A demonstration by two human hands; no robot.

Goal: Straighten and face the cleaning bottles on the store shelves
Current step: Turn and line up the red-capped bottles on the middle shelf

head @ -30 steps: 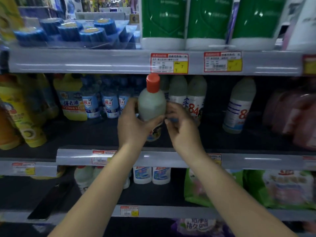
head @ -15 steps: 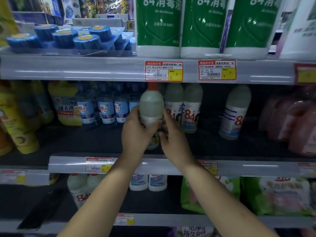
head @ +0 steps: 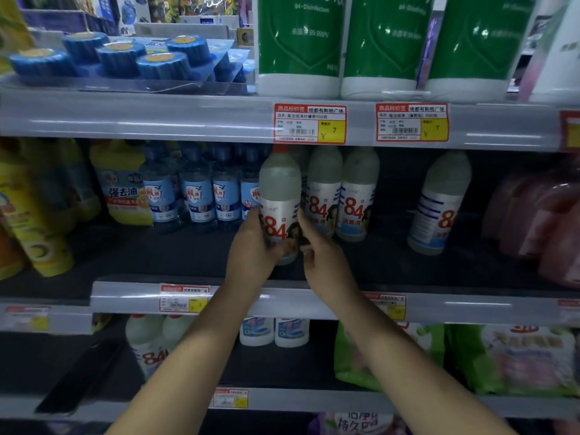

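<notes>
Translucent matt plastic on the 84 bottle point(head: 280, 199), glossy printed label; smooth glossy plastic along the shelf strip point(head: 157, 120); paper price tag point(head: 310, 124).

The bottle point(head: 279, 208) between the hands is pale grey-white, with a red cap, red "84" and blue label edging. Left of it, blue-labelled bottles point(head: 197, 196).

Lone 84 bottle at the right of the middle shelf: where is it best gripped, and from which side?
Probably the straight labelled body of the lone bottle, from the front: it leans left, its top is near the upper shelf, and both flanks are free.
</notes>
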